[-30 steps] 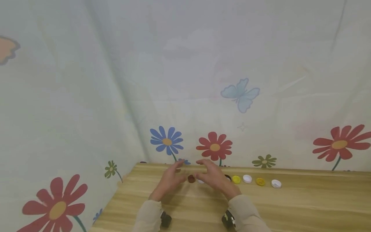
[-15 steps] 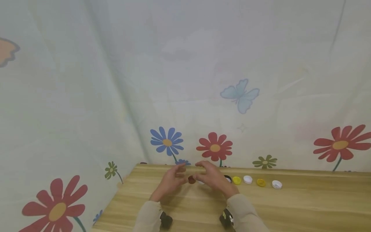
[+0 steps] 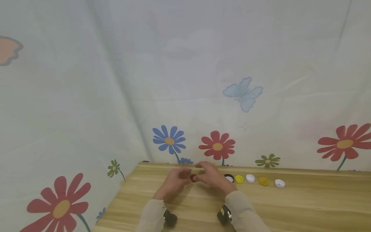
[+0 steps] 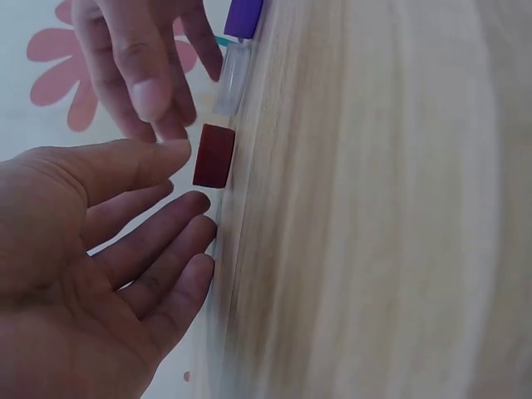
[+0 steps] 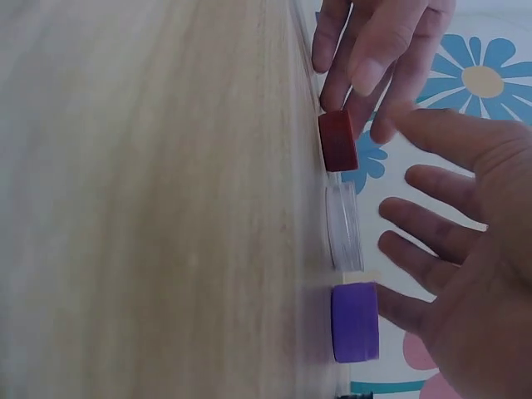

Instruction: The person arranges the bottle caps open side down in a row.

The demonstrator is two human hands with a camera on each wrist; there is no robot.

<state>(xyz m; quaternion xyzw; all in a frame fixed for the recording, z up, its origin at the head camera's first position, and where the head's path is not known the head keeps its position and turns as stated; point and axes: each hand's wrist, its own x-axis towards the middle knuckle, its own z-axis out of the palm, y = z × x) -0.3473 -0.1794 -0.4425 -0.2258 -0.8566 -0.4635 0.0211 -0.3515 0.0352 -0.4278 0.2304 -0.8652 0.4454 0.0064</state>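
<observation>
A dark red bottle cap (image 3: 193, 178) stands on the wooden table between my two hands. My left hand (image 3: 175, 182) is on its left, fingers loosely spread, with thumb and fingertips close to the cap in the left wrist view. From the right, my right hand (image 3: 213, 175) reaches over with relaxed fingers, its thumb tip near the same cap in the head view. Beside the red cap, the right wrist view shows a clear cap (image 5: 345, 229) and a purple cap (image 5: 356, 322) under my right hand. Both of these are hidden by that hand in the head view.
The row continues rightward with a black-rimmed cap (image 3: 229, 178), a yellow cap (image 3: 239, 179), a white cap (image 3: 250, 178), an amber cap (image 3: 264, 181) and another white cap (image 3: 280, 183). A flower-printed cloth (image 3: 185, 64) hangs behind the wooden table (image 3: 304, 206).
My left hand has edged rightward, bringing its fingers closer to the red cap. The right hand has hardly moved, and the head view has shifted slightly.
</observation>
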